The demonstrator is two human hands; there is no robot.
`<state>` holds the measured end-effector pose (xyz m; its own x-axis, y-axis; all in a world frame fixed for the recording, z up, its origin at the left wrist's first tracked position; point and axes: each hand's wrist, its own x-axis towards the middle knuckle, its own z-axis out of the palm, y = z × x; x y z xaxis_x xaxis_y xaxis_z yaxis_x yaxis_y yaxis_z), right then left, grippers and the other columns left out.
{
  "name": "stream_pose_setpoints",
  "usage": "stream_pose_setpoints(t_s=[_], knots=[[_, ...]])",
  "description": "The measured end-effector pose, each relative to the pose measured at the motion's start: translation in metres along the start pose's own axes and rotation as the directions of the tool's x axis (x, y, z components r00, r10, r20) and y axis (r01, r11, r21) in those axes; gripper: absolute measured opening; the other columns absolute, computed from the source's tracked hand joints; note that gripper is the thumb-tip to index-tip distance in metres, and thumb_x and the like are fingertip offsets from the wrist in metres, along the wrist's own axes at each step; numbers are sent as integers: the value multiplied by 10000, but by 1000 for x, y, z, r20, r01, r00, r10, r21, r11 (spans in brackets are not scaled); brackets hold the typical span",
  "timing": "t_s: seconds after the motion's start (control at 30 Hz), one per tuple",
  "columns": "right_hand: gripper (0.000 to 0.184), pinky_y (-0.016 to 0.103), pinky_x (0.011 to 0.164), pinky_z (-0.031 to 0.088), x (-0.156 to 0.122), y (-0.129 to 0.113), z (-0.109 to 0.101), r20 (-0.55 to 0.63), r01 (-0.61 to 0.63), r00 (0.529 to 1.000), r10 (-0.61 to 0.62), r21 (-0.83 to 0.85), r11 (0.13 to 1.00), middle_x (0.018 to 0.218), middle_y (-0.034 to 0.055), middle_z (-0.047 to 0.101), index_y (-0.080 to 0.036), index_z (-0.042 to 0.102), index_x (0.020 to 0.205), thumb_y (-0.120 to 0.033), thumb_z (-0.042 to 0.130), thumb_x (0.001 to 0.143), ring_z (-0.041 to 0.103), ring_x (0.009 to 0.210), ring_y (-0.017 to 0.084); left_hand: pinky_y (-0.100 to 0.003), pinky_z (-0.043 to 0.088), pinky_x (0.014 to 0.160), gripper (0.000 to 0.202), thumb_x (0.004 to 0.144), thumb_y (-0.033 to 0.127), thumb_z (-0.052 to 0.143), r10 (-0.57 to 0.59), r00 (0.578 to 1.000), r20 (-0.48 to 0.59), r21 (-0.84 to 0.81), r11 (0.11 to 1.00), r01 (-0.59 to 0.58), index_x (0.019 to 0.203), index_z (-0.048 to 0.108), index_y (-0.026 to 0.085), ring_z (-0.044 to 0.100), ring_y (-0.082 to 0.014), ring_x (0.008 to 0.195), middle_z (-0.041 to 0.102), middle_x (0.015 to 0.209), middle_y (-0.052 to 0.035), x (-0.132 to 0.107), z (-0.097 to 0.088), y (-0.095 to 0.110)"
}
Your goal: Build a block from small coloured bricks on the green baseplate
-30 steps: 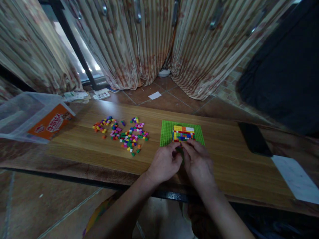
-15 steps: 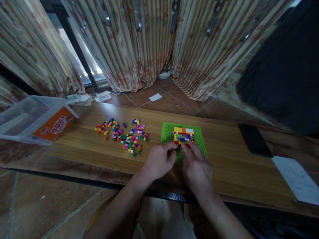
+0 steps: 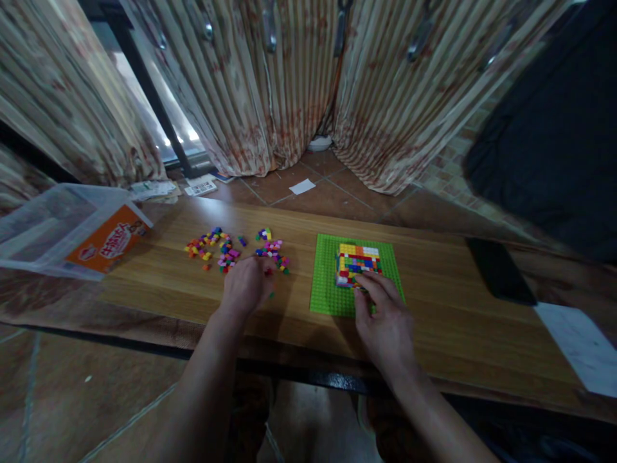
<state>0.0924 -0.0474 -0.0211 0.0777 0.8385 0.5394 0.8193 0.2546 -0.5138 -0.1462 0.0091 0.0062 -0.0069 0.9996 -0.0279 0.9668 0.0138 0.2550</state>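
My left hand [image 3: 245,284] is over the pile of small coloured toy bricks [image 3: 226,247], its fingers curled down among them; whatever they pinch is hidden. On the green studded baseplate [image 3: 322,299] stands a low block built of toy bricks [image 3: 359,257], with yellow, orange and white along its far edge and red, blue and green in the middle. My right hand [image 3: 388,315] is at the near right corner of this build, thumb and fingertips closed against its near edge. The hand covers that corner.
A clear plastic box [image 3: 58,193] with an orange label stands at the table's left end. To the right lie a black phone [image 3: 501,270] and a white paper sheet [image 3: 578,347]. Striped curtains [image 3: 289,96] hang beyond the wooden table [image 3: 299,334].
My left hand has left the build and moved left to the loose bricks. The right hand stays at the build, its fingers shifted slightly, and more of the baseplate shows.
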Motion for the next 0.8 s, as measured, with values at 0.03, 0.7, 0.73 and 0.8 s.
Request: stream_pose_setpoints(t_s=[0.03,0.7,0.73,0.8], knots=[[244,407,942,542,1,0,0,-5,-3,1000,3,19,1000,1137,99,691,-202,705,1075,-241,513,929,666,1038,224,-286,506,791,240,788,193,560,2,1000,1,0,1000,-2,878,774,255,690,-223,869,740,894,-49,0,0,2],[223,391,795,545,17,21,-14,-61,-305,935,349,366,879,960,82,704,-188,736,892,-346,581,872,672,871,218,-292,517,800,182,847,132,514,262,944,-199,-278,909,-311,910,680,169,664,-185,866,710,959,-74,2,17,36],[226,386,783,543,18,23,-13,-60,-329,924,379,385,862,952,81,703,-184,737,884,-355,589,863,672,859,217,-269,512,763,178,853,131,511,287,938,-194,-337,878,-339,915,672,170,660,-164,809,709,902,-55,-1,18,42],[236,372,760,539,19,25,-11,-45,-362,908,417,420,832,943,78,702,-183,738,880,-370,598,852,671,839,212,-236,496,710,169,863,133,513,327,925,-192,-438,815,-379,916,666,180,646,-134,738,703,838,-23,-6,20,55]])
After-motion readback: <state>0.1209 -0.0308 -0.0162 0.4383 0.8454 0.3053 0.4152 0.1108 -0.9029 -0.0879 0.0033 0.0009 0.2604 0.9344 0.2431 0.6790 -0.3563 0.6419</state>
